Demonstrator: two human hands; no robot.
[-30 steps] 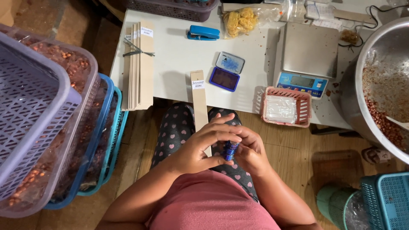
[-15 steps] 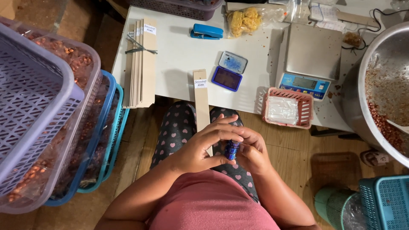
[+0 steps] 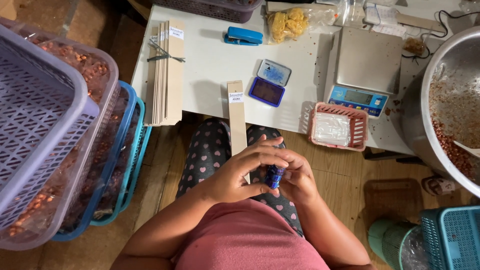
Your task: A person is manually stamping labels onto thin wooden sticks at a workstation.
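Over my lap, my left hand [image 3: 242, 170] and my right hand [image 3: 299, 176] are closed together around a small dark blue bottle-like object [image 3: 274, 175]. The left fingers curl over its top, the right hand cups it from the side. A long thin wooden strip [image 3: 236, 116] with a white label lies on the white table's [image 3: 210, 70] front edge and reaches down toward my hands. An open blue ink pad [image 3: 270, 83] sits on the table just beyond it.
A bundle of wooden strips [image 3: 166, 70], a blue stapler [image 3: 243, 36], a bag of yellow pieces [image 3: 288, 22], a digital scale [image 3: 364, 67] and a pink basket [image 3: 338, 126] are on the table. Stacked crates [image 3: 55, 130] stand left; a steel bowl [image 3: 450, 105] right.
My hands stay together on the small blue object, with only slight finger movement. The view has shifted a little.
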